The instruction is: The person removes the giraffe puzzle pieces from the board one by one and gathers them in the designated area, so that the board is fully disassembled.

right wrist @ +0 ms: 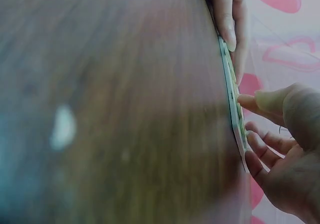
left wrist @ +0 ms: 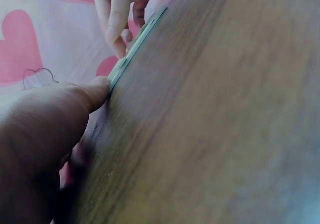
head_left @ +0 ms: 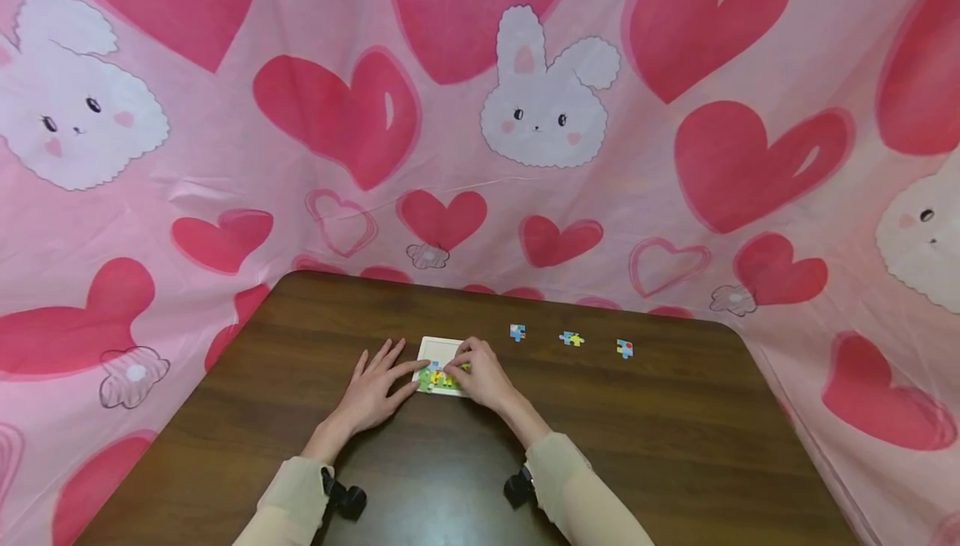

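Observation:
A small white-framed jigsaw board (head_left: 442, 348) lies on the table, its lower part filled with green, yellow and blue puzzle pieces (head_left: 438, 378). My left hand (head_left: 369, 396) lies spread at the board's left side, forefinger reaching onto the pieces and thumb at the near left corner. Over the board's right side bends my right hand (head_left: 486, 375), its forefinger touching the pieces and the thumb close by. In the right wrist view the right hand's other fingers (right wrist: 270, 146) rest along the board's edge. Whether a piece is pinched between forefinger and thumb is hidden.
Three loose puzzle pieces lie apart beyond the board to the right: one blue and white (head_left: 517, 332), one blue and yellow (head_left: 572, 338), one blue with red (head_left: 625, 348). The brown wooden table (head_left: 675, 438) meets a pink heart-patterned cloth (head_left: 465, 146) at its back edge.

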`<state>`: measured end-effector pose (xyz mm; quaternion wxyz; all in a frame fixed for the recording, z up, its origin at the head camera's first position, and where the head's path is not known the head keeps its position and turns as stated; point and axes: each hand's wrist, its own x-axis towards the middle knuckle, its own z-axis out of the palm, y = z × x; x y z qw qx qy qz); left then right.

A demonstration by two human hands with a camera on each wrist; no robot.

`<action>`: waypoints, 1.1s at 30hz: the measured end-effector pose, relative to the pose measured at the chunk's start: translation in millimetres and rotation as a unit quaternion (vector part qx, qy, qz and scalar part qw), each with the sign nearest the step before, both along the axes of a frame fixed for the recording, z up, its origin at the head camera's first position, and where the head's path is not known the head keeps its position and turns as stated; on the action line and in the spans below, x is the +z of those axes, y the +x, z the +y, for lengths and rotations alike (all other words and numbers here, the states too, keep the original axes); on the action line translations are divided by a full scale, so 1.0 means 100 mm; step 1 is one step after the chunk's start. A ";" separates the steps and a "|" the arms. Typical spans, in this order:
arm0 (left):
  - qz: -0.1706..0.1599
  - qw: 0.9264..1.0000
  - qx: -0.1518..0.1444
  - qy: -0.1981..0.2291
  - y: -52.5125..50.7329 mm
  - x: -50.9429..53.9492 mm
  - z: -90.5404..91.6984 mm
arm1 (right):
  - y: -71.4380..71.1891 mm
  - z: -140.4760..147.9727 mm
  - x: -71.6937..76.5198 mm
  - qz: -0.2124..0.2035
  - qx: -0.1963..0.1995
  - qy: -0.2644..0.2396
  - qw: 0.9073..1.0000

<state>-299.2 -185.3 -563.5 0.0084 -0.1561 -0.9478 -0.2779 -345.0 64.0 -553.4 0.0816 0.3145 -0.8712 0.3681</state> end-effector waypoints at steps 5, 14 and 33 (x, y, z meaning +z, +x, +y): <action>-0.004 1.000 0.004 -0.022 0.00 0.00 0.00 | 0.08 0.02 0.10 -0.050 -0.002 0.030 0.998; 0.025 0.999 0.017 -0.040 0.01 -0.03 0.03 | 0.13 0.02 0.10 -0.069 -0.019 0.064 0.995; 0.021 0.999 0.022 -0.037 0.01 -0.04 0.05 | -0.05 -0.12 0.09 -0.054 -0.081 0.055 0.994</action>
